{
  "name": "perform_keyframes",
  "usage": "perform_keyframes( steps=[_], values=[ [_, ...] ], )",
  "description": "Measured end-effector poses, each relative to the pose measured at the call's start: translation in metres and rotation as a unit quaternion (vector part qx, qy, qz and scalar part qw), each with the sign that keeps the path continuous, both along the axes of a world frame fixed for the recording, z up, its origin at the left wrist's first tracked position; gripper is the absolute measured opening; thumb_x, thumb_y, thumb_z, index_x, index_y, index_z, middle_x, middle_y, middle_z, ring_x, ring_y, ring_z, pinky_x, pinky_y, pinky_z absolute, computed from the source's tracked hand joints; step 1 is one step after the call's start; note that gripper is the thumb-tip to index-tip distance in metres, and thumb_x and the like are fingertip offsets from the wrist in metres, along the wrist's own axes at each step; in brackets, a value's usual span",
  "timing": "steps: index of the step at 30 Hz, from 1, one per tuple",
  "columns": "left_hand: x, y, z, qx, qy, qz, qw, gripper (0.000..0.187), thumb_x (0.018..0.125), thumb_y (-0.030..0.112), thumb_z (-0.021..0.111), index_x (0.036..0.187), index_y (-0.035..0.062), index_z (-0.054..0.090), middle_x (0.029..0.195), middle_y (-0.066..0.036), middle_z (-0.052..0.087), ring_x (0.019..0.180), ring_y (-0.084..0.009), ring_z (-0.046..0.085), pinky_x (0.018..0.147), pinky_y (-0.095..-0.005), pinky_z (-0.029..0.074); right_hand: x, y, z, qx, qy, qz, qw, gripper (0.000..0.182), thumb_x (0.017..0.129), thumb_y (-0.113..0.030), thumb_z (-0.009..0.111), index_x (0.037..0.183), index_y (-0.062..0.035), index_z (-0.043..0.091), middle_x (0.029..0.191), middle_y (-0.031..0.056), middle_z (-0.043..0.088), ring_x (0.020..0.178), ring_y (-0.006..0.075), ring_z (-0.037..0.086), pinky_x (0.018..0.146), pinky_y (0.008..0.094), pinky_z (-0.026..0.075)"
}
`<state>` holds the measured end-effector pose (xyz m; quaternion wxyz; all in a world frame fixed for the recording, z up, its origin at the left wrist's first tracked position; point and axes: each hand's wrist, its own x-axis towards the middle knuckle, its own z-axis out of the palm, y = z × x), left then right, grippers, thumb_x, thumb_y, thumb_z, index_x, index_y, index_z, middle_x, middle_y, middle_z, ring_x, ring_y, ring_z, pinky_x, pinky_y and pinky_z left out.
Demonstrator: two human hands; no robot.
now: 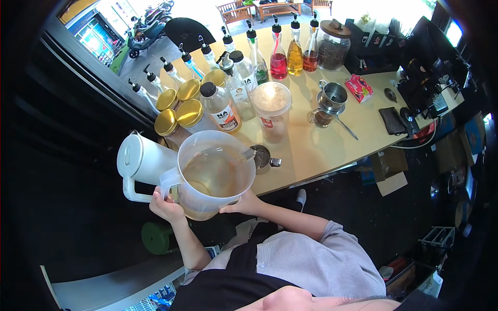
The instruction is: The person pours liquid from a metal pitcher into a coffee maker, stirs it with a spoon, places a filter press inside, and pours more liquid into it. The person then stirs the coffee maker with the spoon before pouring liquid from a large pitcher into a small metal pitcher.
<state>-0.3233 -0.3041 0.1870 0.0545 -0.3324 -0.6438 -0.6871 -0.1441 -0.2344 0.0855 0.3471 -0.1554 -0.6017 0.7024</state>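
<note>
A large translucent plastic pitcher [212, 168] is held up at the near edge of the counter, its wide mouth facing me. Some pale liquid or tint shows at its bottom. My left hand [167, 208] is closed around the pitcher's handle. Against its lower right side rests my right hand [241, 204], gripping it from below, with some fingers hidden. Just left of the pitcher stands a white lidded jug [150, 161]. A small metal pitcher [262, 155] sits beyond its right rim.
Gold-lidded jars [191, 115] and a labelled bottle [223, 110] stand behind. Farther right are a tall plastic tub [272, 106], a metal drip filter [332, 98], a pink packet [359, 88] and a dark pouch [392, 121]. Pump bottles [278, 62] line the back.
</note>
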Motion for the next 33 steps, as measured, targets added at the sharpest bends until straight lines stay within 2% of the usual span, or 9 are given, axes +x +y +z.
perform_keyframes(
  steps=[8, 10, 14, 17, 19, 23, 25, 30, 33],
  values=[
    [0.001, 0.002, 0.001, -0.014, 0.022, 0.004, 1.0, 0.049, 0.09, 0.035, 0.036, 0.054, 0.003, 0.038, 0.045, 0.002, 0.03, 0.042, -0.0072, 0.028, 0.043, -0.0275, 0.013, 0.001, 0.0, -0.002, -0.012, -0.013, 0.012, 1.0, 0.115, 0.057, -0.032, 0.088, 0.14, 0.0022, 0.017, 0.141, 0.0191, 0.031, 0.133, 0.0296, 0.029, 0.11, 0.0421, 0.023],
    [0.001, 0.002, 0.0, -0.015, 0.021, 0.007, 1.0, 0.049, 0.091, 0.035, 0.036, 0.054, 0.0031, 0.038, 0.045, 0.002, 0.03, 0.042, -0.0074, 0.028, 0.043, -0.0277, 0.013, 0.001, -0.002, -0.001, 0.022, 0.016, -0.033, 0.999, 0.096, 0.061, -0.025, 0.087, 0.135, 0.0022, 0.032, 0.135, 0.016, 0.042, 0.127, 0.0262, 0.039, 0.107, 0.0408, 0.029],
    [0.0, 0.002, 0.0, -0.021, 0.028, -0.002, 0.999, 0.049, 0.09, 0.035, 0.036, 0.054, 0.0034, 0.037, 0.045, 0.002, 0.03, 0.042, -0.0078, 0.028, 0.043, -0.0279, 0.013, 0.003, -0.001, 0.003, 0.02, 0.025, -0.037, 0.999, 0.097, 0.06, -0.025, 0.087, 0.135, 0.0022, 0.032, 0.135, 0.016, 0.042, 0.127, 0.0261, 0.039, 0.107, 0.041, 0.029],
    [0.0, 0.001, 0.0, -0.021, 0.032, 0.0, 0.999, 0.048, 0.09, 0.035, 0.036, 0.054, 0.0035, 0.037, 0.045, 0.002, 0.03, 0.042, -0.0078, 0.028, 0.043, -0.028, 0.013, 0.003, -0.001, 0.003, 0.007, 0.001, -0.005, 1.0, 0.109, 0.058, -0.03, 0.088, 0.139, 0.0022, 0.022, 0.14, 0.0188, 0.033, 0.132, 0.0292, 0.031, 0.109, 0.0419, 0.025],
    [0.0, 0.001, 0.0, -0.019, 0.037, -0.001, 0.999, 0.048, 0.09, 0.035, 0.036, 0.054, 0.0034, 0.037, 0.045, 0.002, 0.03, 0.042, -0.0077, 0.028, 0.043, -0.0279, 0.013, 0.003, -0.003, 0.005, 0.011, 0.027, -0.04, 0.999, 0.097, 0.06, -0.026, 0.087, 0.135, 0.0021, 0.033, 0.135, 0.016, 0.043, 0.126, 0.026, 0.039, 0.107, 0.041, 0.029],
    [0.001, -0.001, -0.002, -0.001, 0.011, 0.002, 1.0, 0.048, 0.09, 0.035, 0.037, 0.057, 0.0015, 0.044, 0.046, 0.003, 0.032, 0.042, -0.0056, 0.029, 0.042, -0.0254, 0.014, 0.002, -0.001, 0.001, 0.011, 0.0, -0.016, 1.0, 0.097, 0.06, -0.027, 0.087, 0.135, 0.0019, 0.032, 0.134, 0.0157, 0.043, 0.126, 0.0261, 0.039, 0.107, 0.041, 0.029],
    [0.001, -0.001, -0.003, 0.011, 0.0, 0.009, 1.0, 0.048, 0.09, 0.035, 0.037, 0.058, 0.0007, 0.047, 0.046, 0.003, 0.033, 0.042, -0.0048, 0.029, 0.042, -0.0242, 0.014, 0.003, 0.0, 0.006, -0.012, -0.009, 0.028, 0.999, 0.116, 0.057, -0.031, 0.088, 0.14, 0.0035, 0.015, 0.141, 0.0199, 0.03, 0.133, 0.0292, 0.029, 0.11, 0.0421, 0.023],
    [0.002, -0.005, -0.004, 0.022, -0.041, 0.028, 0.999, 0.045, 0.092, 0.035, 0.037, 0.06, 0.0042, 0.044, 0.052, 0.004, 0.037, 0.044, -0.0043, 0.029, 0.043, -0.0222, 0.017, 0.001, -0.001, 0.009, 0.031, 0.008, -0.02, 0.999, 0.117, 0.058, -0.032, 0.088, 0.141, 0.003, 0.013, 0.143, 0.0196, 0.027, 0.134, 0.0294, 0.027, 0.11, 0.042, 0.023],
    [0.001, -0.004, -0.002, 0.047, -0.044, 0.029, 0.997, 0.046, 0.091, 0.034, 0.038, 0.057, 0.003, 0.043, 0.047, 0.004, 0.033, 0.041, -0.0045, 0.028, 0.04, -0.0233, 0.013, -0.003, 0.0, 0.006, 0.066, 0.006, -0.038, 0.997, 0.119, 0.057, -0.032, 0.088, 0.142, 0.0018, 0.011, 0.144, 0.019, 0.025, 0.134, 0.0293, 0.028, 0.11, 0.0421, 0.024]
  ],
)
